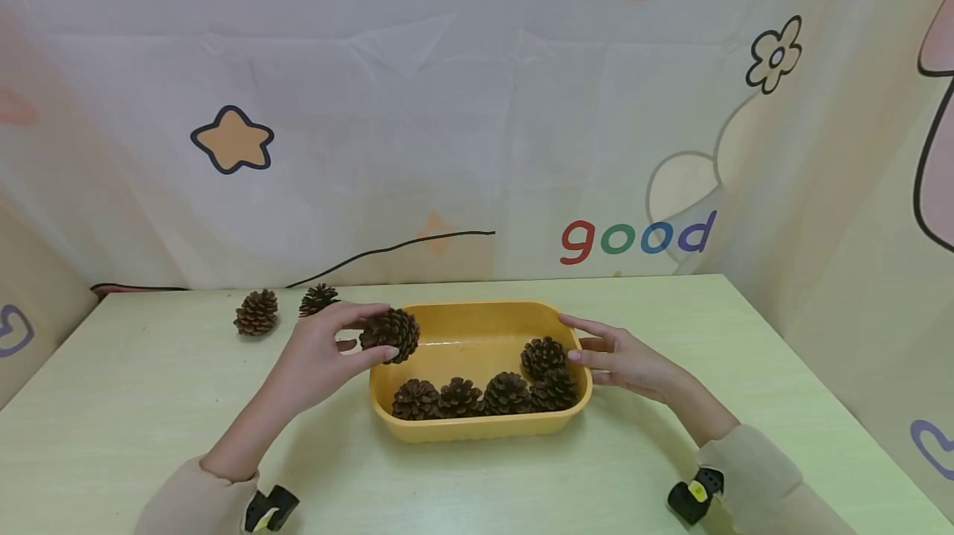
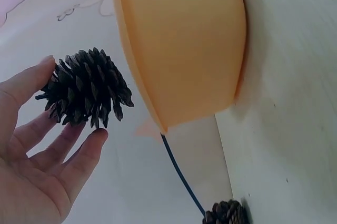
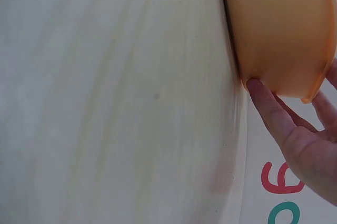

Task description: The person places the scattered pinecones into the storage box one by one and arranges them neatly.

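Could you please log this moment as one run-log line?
left hand: holds pine cone over tub | right hand: touches tub | loose cones: table

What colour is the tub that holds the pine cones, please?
The tub is yellow-orange, shown best in the head view.

— Item one? 
— Pine cone (image 1: 390, 334), brown, scales open; was pinched in the left hand (image 1: 316, 357) above the tub's left rim.
— Item two? 
— Yellow oblong tub (image 1: 477, 427), upright on the table; the right hand (image 1: 622, 359) touched its right end.
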Demonstrator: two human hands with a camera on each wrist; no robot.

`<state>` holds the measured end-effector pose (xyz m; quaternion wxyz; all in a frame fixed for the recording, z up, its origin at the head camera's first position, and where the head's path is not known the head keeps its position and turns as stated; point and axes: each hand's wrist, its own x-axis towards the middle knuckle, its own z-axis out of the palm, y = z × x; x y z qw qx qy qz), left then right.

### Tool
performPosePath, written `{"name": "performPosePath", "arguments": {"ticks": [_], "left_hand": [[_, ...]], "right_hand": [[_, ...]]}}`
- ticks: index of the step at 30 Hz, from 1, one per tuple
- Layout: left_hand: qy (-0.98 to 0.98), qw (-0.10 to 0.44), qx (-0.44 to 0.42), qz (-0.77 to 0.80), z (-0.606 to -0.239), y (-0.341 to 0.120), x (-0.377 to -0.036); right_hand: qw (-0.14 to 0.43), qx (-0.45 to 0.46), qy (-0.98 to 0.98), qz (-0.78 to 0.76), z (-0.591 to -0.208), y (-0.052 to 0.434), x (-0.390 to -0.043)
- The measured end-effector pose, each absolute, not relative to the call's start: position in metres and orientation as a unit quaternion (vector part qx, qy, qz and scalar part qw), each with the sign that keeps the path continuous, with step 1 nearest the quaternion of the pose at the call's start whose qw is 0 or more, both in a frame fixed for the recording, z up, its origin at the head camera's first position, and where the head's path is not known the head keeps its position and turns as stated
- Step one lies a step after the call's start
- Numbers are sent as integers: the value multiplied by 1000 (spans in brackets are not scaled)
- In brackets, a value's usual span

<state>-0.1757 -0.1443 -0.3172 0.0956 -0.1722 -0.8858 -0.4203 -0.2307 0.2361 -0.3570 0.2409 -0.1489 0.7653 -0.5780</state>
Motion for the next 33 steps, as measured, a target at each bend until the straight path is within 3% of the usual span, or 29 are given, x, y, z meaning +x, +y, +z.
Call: {"name": "performPosePath", "arguments": {"ticks": [15, 33], "left_hand": [[-870, 65, -199, -446, -323, -101, -190], [-878, 71, -214, -421, -332, -59, -205]], "right_hand": [[242, -153, 765, -577, -360, 237, -232], [242, -148, 764, -579, -359, 237, -233]]}}
